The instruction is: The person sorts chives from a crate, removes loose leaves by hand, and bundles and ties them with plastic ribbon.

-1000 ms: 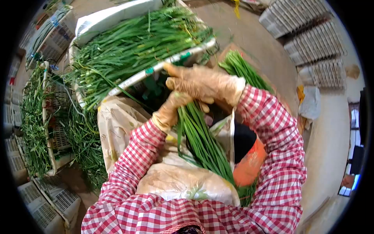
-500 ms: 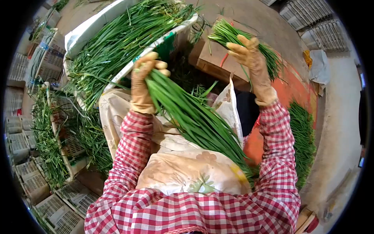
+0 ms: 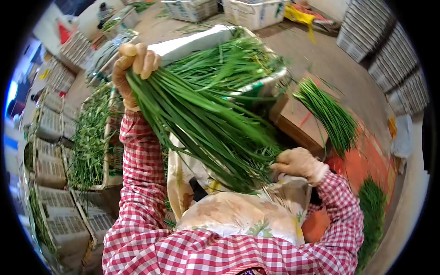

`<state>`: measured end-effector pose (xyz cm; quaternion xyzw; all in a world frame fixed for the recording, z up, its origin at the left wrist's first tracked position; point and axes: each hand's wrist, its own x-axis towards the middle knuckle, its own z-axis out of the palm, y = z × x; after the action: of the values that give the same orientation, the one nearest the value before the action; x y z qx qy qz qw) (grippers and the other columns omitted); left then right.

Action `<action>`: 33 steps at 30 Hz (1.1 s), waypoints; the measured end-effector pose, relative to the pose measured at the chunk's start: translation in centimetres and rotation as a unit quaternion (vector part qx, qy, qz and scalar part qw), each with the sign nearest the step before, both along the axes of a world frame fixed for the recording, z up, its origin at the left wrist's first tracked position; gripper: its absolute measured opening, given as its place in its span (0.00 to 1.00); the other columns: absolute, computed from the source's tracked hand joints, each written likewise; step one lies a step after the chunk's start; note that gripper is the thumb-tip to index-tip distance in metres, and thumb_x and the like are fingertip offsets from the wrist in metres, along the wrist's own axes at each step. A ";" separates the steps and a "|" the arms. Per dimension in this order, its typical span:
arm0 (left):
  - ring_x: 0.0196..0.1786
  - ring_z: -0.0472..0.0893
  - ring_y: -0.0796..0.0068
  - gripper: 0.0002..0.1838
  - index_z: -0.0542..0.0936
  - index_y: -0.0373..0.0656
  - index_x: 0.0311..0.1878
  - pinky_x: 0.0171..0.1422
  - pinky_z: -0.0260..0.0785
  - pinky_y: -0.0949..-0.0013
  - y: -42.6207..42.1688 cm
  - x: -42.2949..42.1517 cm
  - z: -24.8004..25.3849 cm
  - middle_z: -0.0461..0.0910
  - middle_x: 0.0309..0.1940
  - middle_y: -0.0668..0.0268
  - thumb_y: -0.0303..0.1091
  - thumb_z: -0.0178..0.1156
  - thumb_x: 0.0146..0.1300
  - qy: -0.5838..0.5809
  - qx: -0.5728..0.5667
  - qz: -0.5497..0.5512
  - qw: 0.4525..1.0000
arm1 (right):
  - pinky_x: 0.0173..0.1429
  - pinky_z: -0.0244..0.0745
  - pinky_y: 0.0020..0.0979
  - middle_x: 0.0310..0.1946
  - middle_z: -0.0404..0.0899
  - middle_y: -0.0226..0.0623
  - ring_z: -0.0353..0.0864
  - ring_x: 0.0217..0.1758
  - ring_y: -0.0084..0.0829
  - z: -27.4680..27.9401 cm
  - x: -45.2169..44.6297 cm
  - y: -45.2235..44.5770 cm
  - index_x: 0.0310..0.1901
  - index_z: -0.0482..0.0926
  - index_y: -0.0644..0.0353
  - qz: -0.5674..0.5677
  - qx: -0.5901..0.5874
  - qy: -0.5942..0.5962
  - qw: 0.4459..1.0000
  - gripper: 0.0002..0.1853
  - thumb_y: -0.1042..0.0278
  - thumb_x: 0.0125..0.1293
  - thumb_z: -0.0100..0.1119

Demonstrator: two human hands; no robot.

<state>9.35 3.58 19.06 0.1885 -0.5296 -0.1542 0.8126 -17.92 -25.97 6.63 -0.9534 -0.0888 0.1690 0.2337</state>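
My gloved left hand (image 3: 134, 66) is raised at the left, closed around one end of a bunch of garlic chives (image 3: 197, 123). The long green leaves fan down to the right across my lap, somewhat blurred. Beside their lower ends is my gloved right hand (image 3: 298, 164), its fingers curled inward over the edge of the flowered apron (image 3: 233, 211). What those fingers hold, if anything, is hidden. A neat bundle of chives (image 3: 327, 114) lies on a cardboard box (image 3: 298, 117) beyond my right hand.
A white crate (image 3: 263, 85) heaped with loose chives stands ahead. Another crate of greens (image 3: 89, 142) is at the left, near stacked plastic crates (image 3: 57, 211). More chives (image 3: 372, 215) lie at the right by a red surface (image 3: 366, 169). A person (image 3: 104, 16) is far back left.
My left hand has lifted the chives up and leftward. My right hand, open above the boxed bundle before, has come down beside the leaf ends and curled. The view has shifted too.
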 end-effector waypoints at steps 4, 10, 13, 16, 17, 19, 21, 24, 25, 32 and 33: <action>0.24 0.69 0.75 0.10 0.77 0.35 0.43 0.34 0.61 0.74 1.7 0.6 2.2 0.67 0.21 0.68 0.29 0.48 0.65 -0.040 0.028 0.069 0.996 | 0.45 0.77 0.38 0.33 0.85 0.33 0.84 0.38 0.39 -3.1 -1.1 -6.9 0.41 0.85 0.48 -0.034 -0.243 0.008 0.969 0.22 0.40 0.60 0.54; 0.27 0.74 0.76 0.07 0.78 0.34 0.39 0.28 0.66 0.75 -3.1 -6.9 8.0 0.76 0.26 0.64 0.25 0.53 0.61 -0.111 0.215 0.324 0.915 | 0.63 0.69 0.37 0.58 0.73 0.50 0.75 0.59 0.42 11.4 3.1 0.5 0.71 0.55 0.51 -0.211 0.310 -0.145 0.915 0.43 0.46 0.57 0.63; 0.26 0.76 0.77 0.08 0.81 0.36 0.35 0.32 0.68 0.77 -8.4 -10.9 8.0 0.77 0.25 0.66 0.26 0.53 0.59 -0.431 0.284 0.406 0.754 | 0.77 0.36 0.37 0.74 0.42 0.44 0.38 0.77 0.37 11.7 7.7 4.9 0.73 0.37 0.57 0.022 0.342 -0.407 0.847 0.65 0.51 0.43 0.77; 0.27 0.76 0.78 0.05 0.81 0.37 0.35 0.32 0.68 0.77 -10.7 -12.1 7.6 0.78 0.26 0.64 0.27 0.58 0.57 -0.515 0.232 0.395 0.724 | 0.77 0.30 0.36 0.71 0.45 0.44 0.38 0.77 0.36 9.8 10.6 8.6 0.73 0.37 0.58 0.076 0.611 -0.259 0.744 0.67 0.51 0.40 0.78; 0.27 0.77 0.78 0.06 0.81 0.37 0.35 0.32 0.69 0.76 -10.9 -12.4 7.0 0.79 0.27 0.64 0.29 0.60 0.57 -0.470 0.231 0.405 0.749 | 0.77 0.29 0.37 0.71 0.45 0.45 0.38 0.77 0.37 9.4 11.0 9.7 0.73 0.38 0.59 0.062 0.692 -0.180 0.696 0.65 0.50 0.41 0.77; 0.26 0.77 0.77 0.13 0.81 0.36 0.37 0.32 0.70 0.75 -11.5 -11.9 5.4 0.80 0.27 0.64 0.37 0.64 0.58 -0.360 0.197 0.452 0.792 | 0.76 0.26 0.46 0.72 0.44 0.47 0.36 0.77 0.42 6.9 12.2 10.0 0.73 0.40 0.58 -0.021 0.459 -0.362 0.811 0.61 0.39 0.45 0.66; 0.26 0.76 0.76 0.12 0.80 0.37 0.37 0.34 0.70 0.75 -11.9 -12.4 5.5 0.79 0.29 0.63 0.36 0.65 0.58 -0.220 0.210 0.444 0.843 | 0.76 0.25 0.51 0.72 0.44 0.47 0.36 0.78 0.45 5.2 13.1 9.6 0.73 0.41 0.58 -0.091 0.271 -0.468 0.836 0.59 0.32 0.48 0.60; 0.31 0.71 0.74 0.07 0.75 0.38 0.32 0.37 0.65 0.72 -13.6 -11.7 5.5 0.72 0.27 0.66 0.32 0.60 0.60 -0.142 0.151 0.285 0.936 | 0.76 0.35 0.50 0.69 0.52 0.47 0.44 0.76 0.46 5.6 13.1 7.2 0.71 0.48 0.57 -0.101 0.330 -0.493 0.798 0.56 0.39 0.46 0.67; 0.31 0.71 0.74 0.07 0.75 0.38 0.32 0.37 0.65 0.72 -14.4 -11.9 5.7 0.72 0.27 0.66 0.32 0.60 0.60 -0.142 0.152 0.286 0.935 | 0.76 0.35 0.50 0.69 0.52 0.47 0.44 0.76 0.46 6.2 13.0 6.1 0.71 0.48 0.57 -0.101 0.331 -0.493 0.798 0.56 0.39 0.46 0.67; 0.38 0.76 0.67 0.14 0.77 0.40 0.46 0.46 0.71 0.63 -22.7 -8.4 5.9 0.75 0.31 0.60 0.40 0.53 0.64 0.006 -0.064 -0.040 0.997 | 0.40 0.79 0.38 0.33 0.80 0.43 0.83 0.37 0.43 12.3 10.1 -4.8 0.53 0.69 0.53 -0.146 0.211 -0.535 0.805 0.29 0.68 0.47 0.69; 0.41 0.78 0.65 0.15 0.77 0.39 0.47 0.50 0.72 0.62 -24.5 -8.8 5.1 0.78 0.34 0.58 0.40 0.52 0.64 0.031 -0.067 -0.047 0.996 | 0.45 0.78 0.36 0.41 0.81 0.41 0.83 0.41 0.36 13.3 8.1 -6.8 0.56 0.71 0.53 -0.192 0.090 -0.503 0.838 0.31 0.67 0.47 0.69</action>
<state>0.55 -20.92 24.20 0.1030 -0.5216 -0.1624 0.8313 -9.78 -32.79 19.93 -0.8800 -0.0240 -0.3905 0.2694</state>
